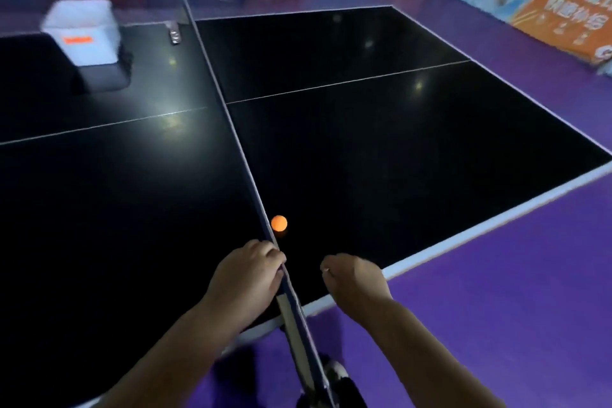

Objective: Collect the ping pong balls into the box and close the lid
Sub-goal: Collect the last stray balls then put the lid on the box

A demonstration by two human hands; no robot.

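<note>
One orange ping pong ball [279,223] lies on the black table [381,149], just right of the net [231,129] near its close end. My left hand [246,270] rests against the net's left side, fingers curled over its top edge, a short way below the ball. My right hand [352,278] hovers over the table's near edge to the right of the net, fingers curled in a loose fist with nothing visible in it. A white open box [82,33] with orange balls inside stands at the far left of the table.
The net's metal clamp [174,35] sits at the far end of the net. Purple floor [496,291] surrounds the table. Orange and blue barrier panels [563,10] line the back and right side. A shoe [336,371] shows below the net post.
</note>
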